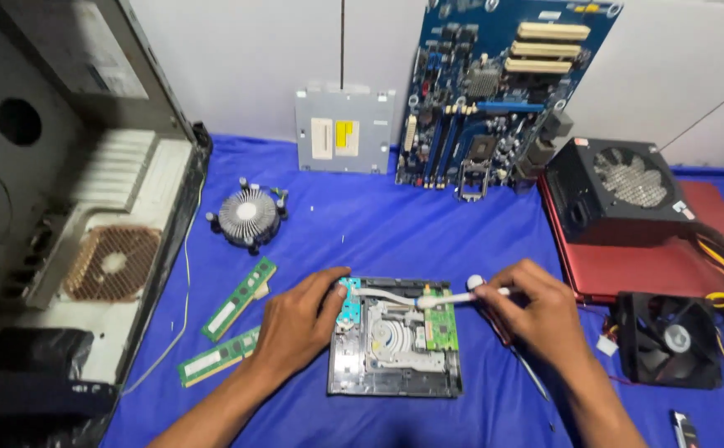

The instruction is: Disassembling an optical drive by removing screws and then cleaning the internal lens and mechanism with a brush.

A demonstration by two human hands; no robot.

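A: Opened optical drive (pixel 395 338), black frame with bare silver mechanism and small green circuit board, lying flat on the blue-clothed tabletop (pixel 395 232), between both hands.

B: Left hand (pixel 299 319)?

A: Resting on the drive's left edge, fingers curled loosely over the teal part, steadying rather than gripping. Right hand (pixel 536 311) closed around a white toothbrush (pixel 461 296), with a dark red-handled tool seemingly tucked in the same fist; brush head over the green board.

B: Risks?

A: Likely bristles snagging the pale ribbon cable (pixel 387 293) just beside the board and tugging it loose. Possibly too much pressure on the small components. Drive only lightly pinned, so could skid on the cloth under a hard stroke.

B: Nearby?

A: Two green memory sticks (pixel 227 328) left of the wrist, near enough for a forearm to sweep. Round silver cooler fan (pixel 247 216) beyond. Blue motherboard (pixel 494 91) leaning on the wall, black power supply (pixel 619 195) on a red case at right, loose black case fan (pixel 669 340) near the right forearm; cables there could catch a sleeve-less elbow.
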